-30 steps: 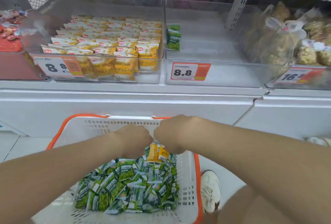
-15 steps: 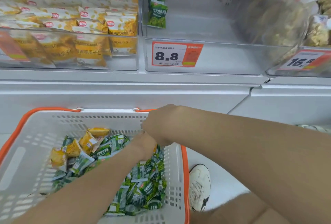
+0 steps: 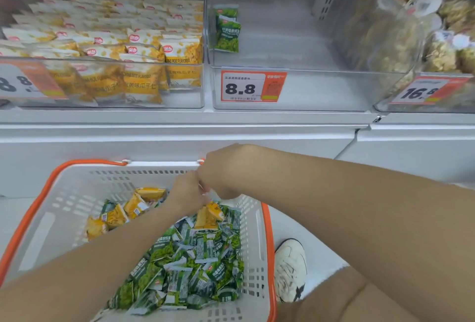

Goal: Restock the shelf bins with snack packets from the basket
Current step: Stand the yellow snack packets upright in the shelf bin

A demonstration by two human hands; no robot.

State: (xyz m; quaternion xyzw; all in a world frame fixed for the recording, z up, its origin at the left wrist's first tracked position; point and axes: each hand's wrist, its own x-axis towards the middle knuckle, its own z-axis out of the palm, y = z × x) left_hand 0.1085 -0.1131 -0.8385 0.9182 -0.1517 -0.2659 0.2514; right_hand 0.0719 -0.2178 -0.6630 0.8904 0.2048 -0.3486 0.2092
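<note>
My left hand (image 3: 187, 194) and right hand (image 3: 221, 172) are bunched together over the far side of the basket (image 3: 64, 206), fingers tucked under, so I cannot tell what either holds. Yellow packets (image 3: 207, 217) lie just beneath them, green packets (image 3: 190, 265) nearer me. I judge a loose pinch could shed packets on the lift, or yellows could land in the near-empty bin (image 3: 321, 90) straight above instead of the yellow bin (image 3: 185, 100) up-left.

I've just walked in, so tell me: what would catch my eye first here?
An orange-rimmed white basket, heaped with green packets, fills the lower left. The left hand and right hand meet above its far side, over a yellow packet. On the shelf, the middle bin holds just two packets, beside a left bin packed with yellow stock.
</note>
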